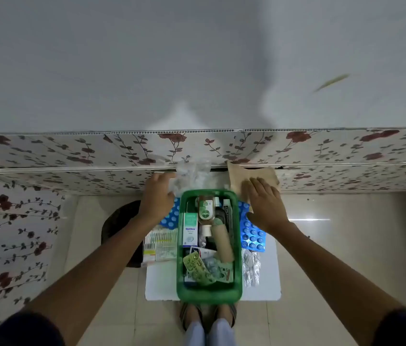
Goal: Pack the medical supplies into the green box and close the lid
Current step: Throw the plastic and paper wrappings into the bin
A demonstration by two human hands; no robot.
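Note:
The green box (209, 293) stands open on a small white table (262, 293), holding a Dettol bottle (205, 211), an Optibex carton (190, 229), a beige bandage roll (222, 242) and green pill strips (198, 267). Blue pill strips (252, 236) and a silver strip (250, 269) lie to its right, more blue strips (170, 218) and a flat packet (162, 245) to its left. My left hand (158, 196) reaches to a clear plastic bag (192, 174) behind the box; whether it grips the bag I cannot tell. My right hand (264, 203) lies flat, fingers apart, on a brown paper bag (252, 177).
A floral-patterned wall panel (72, 151) runs right behind the table. A dark round object (119, 221) sits on the tiled floor left of the table. My feet (208, 318) stand at the table's near edge.

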